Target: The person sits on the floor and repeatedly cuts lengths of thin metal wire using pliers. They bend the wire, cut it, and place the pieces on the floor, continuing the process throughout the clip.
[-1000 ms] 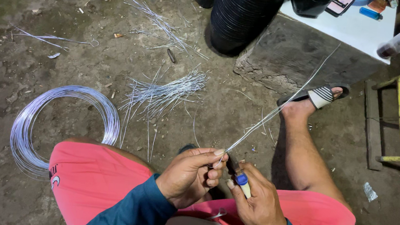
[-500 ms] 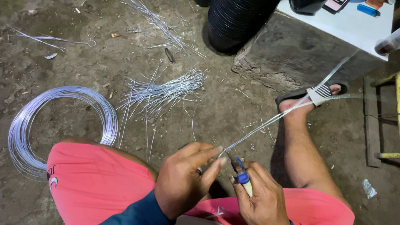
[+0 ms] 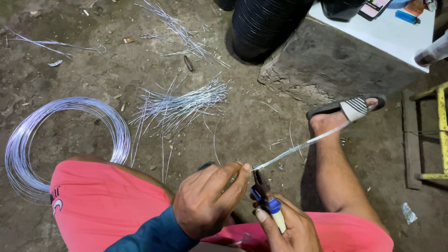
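- One wire coil (image 3: pixel 66 142) lies flat on the dirt floor (image 3: pixel 23 16) at far left, beside the person's pink shorts (image 3: pixel 103 207).
- Several cut wire pieces (image 3: pixel 180 106) sit in a loose bundle on the ground right of the coil, with more strands (image 3: pixel 176 27) scattered above.
- Left hand (image 3: pixel 206 200) hovers over the lap, thumb and forefinger pinching the near end of a thin wire strand (image 3: pixel 297 147).
- That strand runs up and right toward the sandalled foot (image 3: pixel 344 112).
- Right hand (image 3: pixel 292 240) has its fingers wrapped around blue-handled pliers (image 3: pixel 266 200), whose tip meets the strand just beside the left fingertips.
- Stacked black pots (image 3: pixel 268 16), a white slab (image 3: pixel 389 32) and a yellow frame (image 3: pixel 445 129) stand farther right.
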